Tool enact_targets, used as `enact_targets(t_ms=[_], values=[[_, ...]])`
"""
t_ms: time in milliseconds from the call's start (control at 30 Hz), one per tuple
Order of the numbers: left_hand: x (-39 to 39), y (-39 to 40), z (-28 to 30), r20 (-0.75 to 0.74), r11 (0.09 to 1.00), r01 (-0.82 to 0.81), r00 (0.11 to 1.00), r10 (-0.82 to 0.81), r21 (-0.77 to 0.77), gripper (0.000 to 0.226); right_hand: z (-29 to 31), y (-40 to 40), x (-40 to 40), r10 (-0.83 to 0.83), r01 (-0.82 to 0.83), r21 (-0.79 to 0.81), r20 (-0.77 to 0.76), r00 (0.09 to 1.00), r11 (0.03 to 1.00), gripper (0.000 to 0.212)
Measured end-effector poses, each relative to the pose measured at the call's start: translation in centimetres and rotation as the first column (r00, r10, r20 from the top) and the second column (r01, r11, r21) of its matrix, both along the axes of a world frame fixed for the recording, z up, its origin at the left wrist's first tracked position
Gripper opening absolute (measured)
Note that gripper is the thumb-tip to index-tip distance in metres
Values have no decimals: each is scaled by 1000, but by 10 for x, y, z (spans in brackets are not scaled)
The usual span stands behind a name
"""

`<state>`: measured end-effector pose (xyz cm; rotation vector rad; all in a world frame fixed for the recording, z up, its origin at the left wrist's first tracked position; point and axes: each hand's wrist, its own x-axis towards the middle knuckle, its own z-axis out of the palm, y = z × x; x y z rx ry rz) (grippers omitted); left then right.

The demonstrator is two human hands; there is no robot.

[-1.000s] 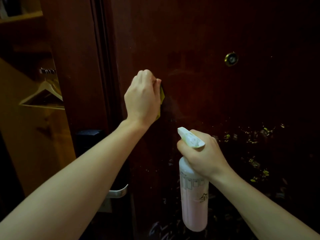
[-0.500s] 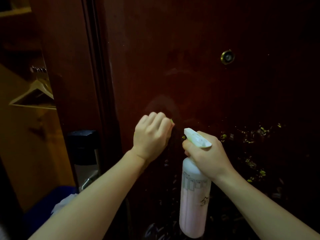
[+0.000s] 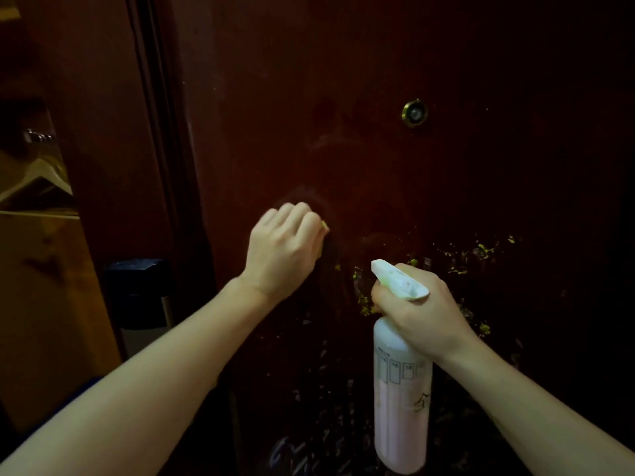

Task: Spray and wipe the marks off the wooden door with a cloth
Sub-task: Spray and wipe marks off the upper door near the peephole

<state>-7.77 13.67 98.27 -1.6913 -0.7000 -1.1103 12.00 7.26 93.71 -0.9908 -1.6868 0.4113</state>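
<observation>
The left hand (image 3: 287, 247) was curled in a fist against the dark wooden door (image 3: 378, 63), gripping a yellow-green cloth (image 3: 324, 225) of which only a sliver showed past the knuckles. To its right, lower down, the right hand (image 3: 421, 312) gripped the neck of a pale pink spray bottle (image 3: 402, 400), its white nozzle aimed up and left. Yellow-green marks (image 3: 481, 250) speckled the door right of both hands, below a brass peephole (image 3: 414, 113)
</observation>
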Motion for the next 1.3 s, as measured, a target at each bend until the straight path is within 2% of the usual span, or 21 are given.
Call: enact_targets(t_ms=[100,233,367,500,600,767,833,933,1100,1200,1300], values=[[13,2,1,96,1000,8,995,-10,22,24,-7,0,7,-31,31,22,26,999,999,36],[16,6,-4,130,999,-7,991,3,32,24,-12,0,14,-42,42,3,40,998,999,43],[16,7,-27,78,999,-6,997,2,43,27,-14,-2,17,-27,29,-32,43,999,999,30],[12,5,-49,18,999,-15,1000,14,40,29,-16,-2,19,-108,108,-7,29,994,994,39],[11,6,-49,8,1000,-20,1000,20,14,27,-15,-2,24,-121,121,-1,36,992,993,41],[11,6,-45,-28,999,-37,999,38,17,26,-14,-5,32,-73,73,-31,-1,997,997,28],[15,6,-37,-30,997,-53,998,55,50,26,-15,-4,32,-88,87,-18,-10,996,996,33],[25,8,-17,8,992,-52,999,51,114,24,-17,-4,35,-117,117,-18,-9,993,993,42],[48,15,-6,125,989,-28,992,10,144,24,-23,-5,48,-72,69,-55,-69,995,996,30],[59,17,-47,-72,994,12,997,-5,105,22,-26,-5,53,-63,60,-37,-93,994,998,24],[58,18,-82,-276,999,-8,961,18,39,21,-28,-6,57,-70,64,-59,-107,992,996,25]])
